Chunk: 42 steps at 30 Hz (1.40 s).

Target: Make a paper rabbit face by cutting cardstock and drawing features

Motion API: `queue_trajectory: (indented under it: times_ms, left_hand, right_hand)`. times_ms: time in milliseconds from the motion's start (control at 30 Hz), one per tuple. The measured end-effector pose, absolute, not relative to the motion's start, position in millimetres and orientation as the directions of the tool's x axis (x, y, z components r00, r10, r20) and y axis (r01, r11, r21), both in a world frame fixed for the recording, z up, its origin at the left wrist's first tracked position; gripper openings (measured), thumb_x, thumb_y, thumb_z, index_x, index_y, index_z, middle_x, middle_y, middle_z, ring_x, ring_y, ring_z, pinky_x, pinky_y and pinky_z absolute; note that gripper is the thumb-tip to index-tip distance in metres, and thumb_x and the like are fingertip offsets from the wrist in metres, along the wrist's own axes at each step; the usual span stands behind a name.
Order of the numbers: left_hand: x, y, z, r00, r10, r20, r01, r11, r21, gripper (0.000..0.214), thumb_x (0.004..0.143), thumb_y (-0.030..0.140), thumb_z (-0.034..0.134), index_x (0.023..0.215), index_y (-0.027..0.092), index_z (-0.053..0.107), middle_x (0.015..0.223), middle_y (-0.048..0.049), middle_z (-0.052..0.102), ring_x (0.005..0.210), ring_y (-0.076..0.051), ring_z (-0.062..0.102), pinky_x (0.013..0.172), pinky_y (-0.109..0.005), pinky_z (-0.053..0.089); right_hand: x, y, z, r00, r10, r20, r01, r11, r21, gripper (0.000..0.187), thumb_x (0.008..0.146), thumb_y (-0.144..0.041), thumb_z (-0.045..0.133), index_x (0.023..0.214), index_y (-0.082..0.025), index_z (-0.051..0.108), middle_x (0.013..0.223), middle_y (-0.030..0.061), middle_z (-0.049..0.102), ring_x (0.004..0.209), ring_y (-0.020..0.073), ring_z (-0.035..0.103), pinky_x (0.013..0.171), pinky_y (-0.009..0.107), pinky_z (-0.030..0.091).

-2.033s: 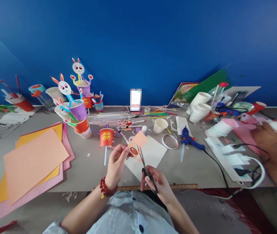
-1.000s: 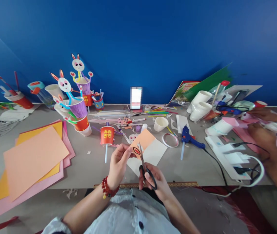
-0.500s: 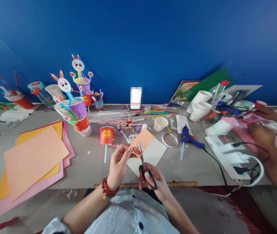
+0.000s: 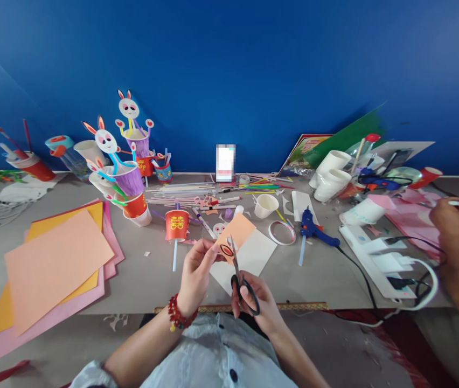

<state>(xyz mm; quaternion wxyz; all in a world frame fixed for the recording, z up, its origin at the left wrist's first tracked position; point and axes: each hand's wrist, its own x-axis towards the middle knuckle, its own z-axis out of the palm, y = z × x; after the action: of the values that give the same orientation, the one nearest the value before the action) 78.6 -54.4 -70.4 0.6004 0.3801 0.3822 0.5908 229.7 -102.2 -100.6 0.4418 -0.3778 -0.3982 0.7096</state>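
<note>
My left hand [image 4: 195, 275] pinches a small peach paper piece [image 4: 237, 231] that has a red and black oval drawn at its lower corner. A red bead bracelet sits on that wrist. My right hand [image 4: 259, 303] grips black-handled scissors [image 4: 241, 275], with fingers through the loops. The blades point up and meet the paper beside the oval. Both hands hover above the near edge of the grey table [image 4: 148, 275], over a white sheet [image 4: 254, 254].
Stacked peach, orange and pink paper sheets [image 4: 51, 264] lie at left. Bunny cup crafts [image 4: 122, 172], a red cup on a straw [image 4: 176, 225], a blue glue gun [image 4: 312, 229], tape roll [image 4: 282, 233], white cups [image 4: 332, 172] and a power strip [image 4: 378, 261] crowd the table. Another person's hand [image 4: 453, 226] works at right.
The scissors and paper have barely shifted over two seconds. The other person's hand at right has lifted and now holds a thin stick-like item.
</note>
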Motion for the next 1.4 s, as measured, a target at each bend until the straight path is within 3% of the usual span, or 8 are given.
queue_trajectory:
  times_ms: [600, 1000, 1400]
  left_hand:
    - [78, -55, -70, 0.034, 0.999, 0.004, -0.458, 0.012, 0.889, 0.019, 0.093, 0.033, 0.063, 0.082, 0.018, 0.061, 0.083, -0.0008, 0.07, 0.076, -0.012, 0.065, 0.08, -0.026, 0.053]
    - [71, -50, -70, 0.048, 0.998, 0.033, -0.403, -0.01, 0.915, 0.02, 0.092, 0.034, 0.064, 0.081, 0.017, 0.062, 0.08, -0.0013, 0.067, 0.074, -0.012, 0.063, 0.075, -0.025, 0.052]
    - [66, -45, -69, 0.099, 0.995, 0.034, -0.376, 0.006, 0.927, 0.022, 0.092, 0.035, 0.064, 0.081, 0.017, 0.061, 0.08, -0.0019, 0.068, 0.074, -0.013, 0.063, 0.076, -0.025, 0.053]
  right_hand:
    - [228, -104, -110, -0.34, 0.929, -0.147, -0.379, -0.278, -0.883, 0.053, 0.077, -0.067, 0.071, 0.077, -0.017, 0.054, 0.049, -0.0012, 0.059, 0.037, 0.0069, 0.046, 0.041, 0.019, 0.02]
    - [231, -101, -105, -0.363, 0.924, -0.124, -0.35, -0.258, -0.9, 0.053, 0.077, -0.067, 0.07, 0.073, -0.018, 0.05, 0.046, -0.0014, 0.058, 0.034, 0.0052, 0.038, 0.041, 0.021, 0.018]
    - [236, -101, -104, -0.358, 0.92, -0.159, -0.261, -0.262, -0.929, 0.054, 0.077, -0.069, 0.068, 0.071, -0.019, 0.049, 0.043, -0.002, 0.055, 0.035, 0.0069, 0.038, 0.04, 0.021, 0.017]
